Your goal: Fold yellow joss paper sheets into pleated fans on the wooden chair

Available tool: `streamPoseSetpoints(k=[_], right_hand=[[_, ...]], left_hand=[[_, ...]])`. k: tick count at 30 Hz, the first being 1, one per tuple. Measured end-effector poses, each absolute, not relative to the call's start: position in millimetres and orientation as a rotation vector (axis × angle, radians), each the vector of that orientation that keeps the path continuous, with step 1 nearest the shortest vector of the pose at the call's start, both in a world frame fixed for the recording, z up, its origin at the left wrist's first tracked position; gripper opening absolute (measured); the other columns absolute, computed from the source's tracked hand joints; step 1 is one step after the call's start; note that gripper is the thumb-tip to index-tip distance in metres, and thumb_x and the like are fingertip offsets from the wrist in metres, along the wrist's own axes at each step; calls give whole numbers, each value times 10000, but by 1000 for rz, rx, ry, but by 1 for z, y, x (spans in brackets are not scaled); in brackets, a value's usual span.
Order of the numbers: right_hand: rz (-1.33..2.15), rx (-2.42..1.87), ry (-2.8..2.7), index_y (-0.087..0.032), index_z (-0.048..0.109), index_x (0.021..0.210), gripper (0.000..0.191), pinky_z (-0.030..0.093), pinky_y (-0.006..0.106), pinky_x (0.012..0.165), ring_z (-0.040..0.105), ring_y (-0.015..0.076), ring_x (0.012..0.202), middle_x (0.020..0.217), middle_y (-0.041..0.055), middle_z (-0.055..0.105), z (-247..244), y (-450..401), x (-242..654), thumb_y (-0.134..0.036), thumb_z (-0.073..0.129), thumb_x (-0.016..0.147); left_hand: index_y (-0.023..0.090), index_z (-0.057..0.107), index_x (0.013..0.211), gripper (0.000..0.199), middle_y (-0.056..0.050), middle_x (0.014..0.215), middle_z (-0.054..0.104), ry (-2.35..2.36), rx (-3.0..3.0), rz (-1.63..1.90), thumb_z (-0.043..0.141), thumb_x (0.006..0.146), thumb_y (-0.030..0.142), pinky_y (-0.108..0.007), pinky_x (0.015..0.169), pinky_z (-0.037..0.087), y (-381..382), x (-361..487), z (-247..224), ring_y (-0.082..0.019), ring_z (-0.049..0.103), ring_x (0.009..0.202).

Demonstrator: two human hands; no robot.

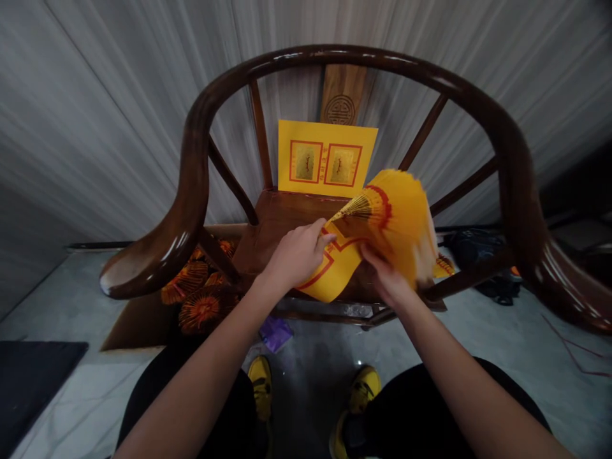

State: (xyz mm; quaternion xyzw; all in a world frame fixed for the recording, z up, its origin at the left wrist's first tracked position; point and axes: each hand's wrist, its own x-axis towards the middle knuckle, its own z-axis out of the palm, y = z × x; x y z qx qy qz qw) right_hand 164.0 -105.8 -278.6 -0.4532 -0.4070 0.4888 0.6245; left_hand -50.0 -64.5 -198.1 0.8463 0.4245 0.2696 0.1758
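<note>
Joss paper (pixel 392 220) is the main thing here, a thick yellow fan of sheets with red borders, held just above the chair seat, toward the right. Behind it all is a grey streaked marble-look wall (pixel 90 115), with a pale stone floor (pixel 310 357) below. Dead centre sits a dark wood horseshoe-back armchair (pixel 344 54), and a single gold-foil yellow sheet (pixel 325 158) leans upright against its carved back splat. Its seat (pixel 282 220) is right under the hands.

Left hand (pixel 296 255) is pinching the fan's lower edge, thumb and fingers closed on it. Right hand (pixel 387 284) is clenched around the near side of the stack. The far edge is motion-blurred, so I can't tell exactly how the sheets are moving.

Over on the left, a cardboard box (pixel 136 325) holds orange folded-paper rosettes (pixel 198 312). A black bag (pixel 478 261) lies on the floor to the right, and a small purple packet (pixel 276 333) sits near the person's yellow shoes (pixel 262 386).

Main risk, I'd say, is thin sheets slipping or tearing if that grip loosens or the fan gets flexed too hard. The leaning sheet could also tip over if it gets bumped.
</note>
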Motion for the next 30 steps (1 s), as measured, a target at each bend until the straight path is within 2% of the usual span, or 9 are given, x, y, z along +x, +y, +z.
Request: streamPoseSetpoints(k=[2,4,8,12,16,20,25,27,30], right_hand=[[1076,-1013,-843,-290,728,1048,370,605,371,949,707,230,1124,1194,6,763,-272,-101,170,-525,843,787],[1031,-998,-795,-287,722,962,382,609,356,921,725,218,1056,1112,-4,777,-266,-98,184,-463,918,685],[876,-1092,-933,-291,686,936,485,589,376,957,731,202,965,1014,-37,768,-258,-103,210,-339,978,551],[680,-1339,-1260,-256,728,1017,511,579,379,854,699,229,915,997,11,747,-262,-111,212,-415,967,595],[721,-1383,-1259,-219,708,818,374,505,301,684,619,169,719,784,-12,675,-278,-111,213,-459,940,649],[761,-1370,-1119,-209,678,778,384,482,271,664,605,146,701,764,-24,666,-292,-109,230,-442,950,641],[791,-1395,-982,-214,683,826,436,522,294,680,648,169,722,815,-7,710,-300,-119,256,-458,966,601],[815,-1379,-1001,-218,678,816,422,534,302,691,653,175,731,812,-8,703,-303,-123,262,-452,964,611],[827,-1352,-1029,-219,670,800,401,544,302,706,650,170,735,802,-18,686,-304,-127,264,-406,972,613]], left_hand=[[226,613,1055,226,-103,947,758,1164,2529,670,454,1056,386,-339,701,438,-62,-56,-193,-311,726,896],[230,625,1077,217,-96,950,762,1129,2638,615,488,1050,395,-327,685,423,-58,-64,-190,-299,730,884],[235,656,1031,107,-59,951,771,1135,2808,566,565,1013,289,-309,664,391,-51,-76,-188,-251,718,811],[235,683,933,53,-44,904,763,1099,2867,539,639,960,225,-306,695,395,-45,-70,-201,-230,694,789],[224,685,908,38,-64,925,760,1017,2797,554,719,916,237,-322,766,414,-43,-61,-218,-262,694,887],[216,692,970,217,-72,932,762,1178,2744,527,833,821,288,-350,836,420,-39,-82,-220,-292,694,918],[219,662,798,308,-23,801,715,1439,2228,796,871,745,439,-346,794,441,-27,-128,-233,-255,659,819],[207,632,786,400,-15,815,712,1320,1828,938,908,669,472,-330,770,479,-27,-132,-246,-229,658,802],[192,612,841,487,-7,890,719,1094,1403,1040,954,590,433,-315,797,521,-34,-120,-266,-197,669,836]])
